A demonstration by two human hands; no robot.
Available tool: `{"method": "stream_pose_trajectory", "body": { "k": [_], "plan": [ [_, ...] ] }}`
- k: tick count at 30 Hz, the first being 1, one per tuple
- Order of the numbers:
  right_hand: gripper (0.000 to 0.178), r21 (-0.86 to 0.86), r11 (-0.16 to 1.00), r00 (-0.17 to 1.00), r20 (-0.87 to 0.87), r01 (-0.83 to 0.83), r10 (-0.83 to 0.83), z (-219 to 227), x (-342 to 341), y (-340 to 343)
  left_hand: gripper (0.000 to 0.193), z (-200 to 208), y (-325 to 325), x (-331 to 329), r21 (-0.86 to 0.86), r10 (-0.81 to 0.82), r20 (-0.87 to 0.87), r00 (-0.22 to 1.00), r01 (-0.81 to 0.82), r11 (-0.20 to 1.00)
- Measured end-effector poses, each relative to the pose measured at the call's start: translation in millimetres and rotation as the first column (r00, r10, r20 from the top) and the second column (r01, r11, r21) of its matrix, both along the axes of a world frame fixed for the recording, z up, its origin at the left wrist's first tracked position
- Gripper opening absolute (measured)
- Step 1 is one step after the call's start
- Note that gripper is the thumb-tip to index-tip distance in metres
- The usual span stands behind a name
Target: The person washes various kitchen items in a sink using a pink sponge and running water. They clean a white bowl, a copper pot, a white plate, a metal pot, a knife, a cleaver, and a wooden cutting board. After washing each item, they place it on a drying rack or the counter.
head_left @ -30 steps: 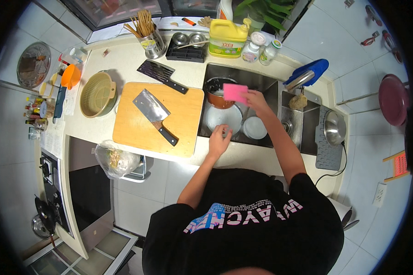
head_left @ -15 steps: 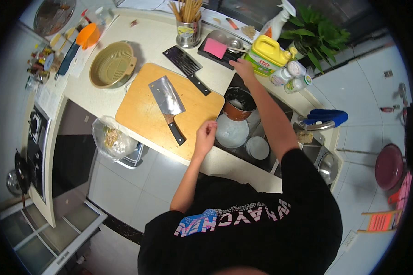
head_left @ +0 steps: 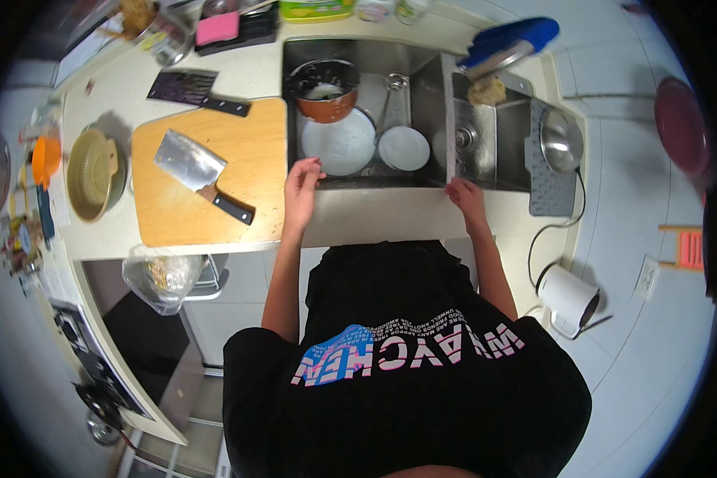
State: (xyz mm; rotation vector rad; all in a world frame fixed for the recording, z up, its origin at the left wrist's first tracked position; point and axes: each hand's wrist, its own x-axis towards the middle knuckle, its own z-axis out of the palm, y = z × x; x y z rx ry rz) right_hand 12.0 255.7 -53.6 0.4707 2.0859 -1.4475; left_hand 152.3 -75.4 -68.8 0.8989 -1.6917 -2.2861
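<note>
My left hand (head_left: 300, 193) is over the front left rim of the sink (head_left: 378, 189), next to the wooden cutting board (head_left: 255, 135). Its fingers are loosely bent and apart, holding nothing I can see. At the front edge by the sink's divider is my right hand (head_left: 468, 199), also loosely open, with nothing visible in it. In the large basin a brown pot (head_left: 327, 109) with a dark inside overlaps a big pale plate or lid (head_left: 338, 143). A small white plate (head_left: 404, 149) and a ladle (head_left: 392, 92) lie beside them.
A cleaver (head_left: 191, 159) lies on the board; a black-bladed one (head_left: 185, 88) is behind it. Left stands a strainer basin (head_left: 92, 175); a plastic bag (head_left: 163, 279) hangs below the counter. A sponge (head_left: 486, 92), metal bowl (head_left: 562, 142) and kettle (head_left: 567, 291) are right.
My right hand has come back from the black tray with the pink sponge to the sink's front edge. The view has turned right; my left hand stays near the board's right side.
</note>
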Motion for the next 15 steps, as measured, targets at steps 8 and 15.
{"method": "stream_pose_trajectory", "body": {
  "k": [8,15],
  "plan": [
    [0.038,0.016,0.979,0.936,-0.291,-0.203,0.199,-32,-33,-29,0.023,-17,64,-47,-0.153,-0.336,0.084,0.938,0.345,0.926],
    [0.059,-0.124,0.991,0.88,0.474,0.043,0.021,-136,-54,-37,0.029,-5,87,-97,-0.124,-0.397,0.188,0.898,0.423,0.898]
  ]
}}
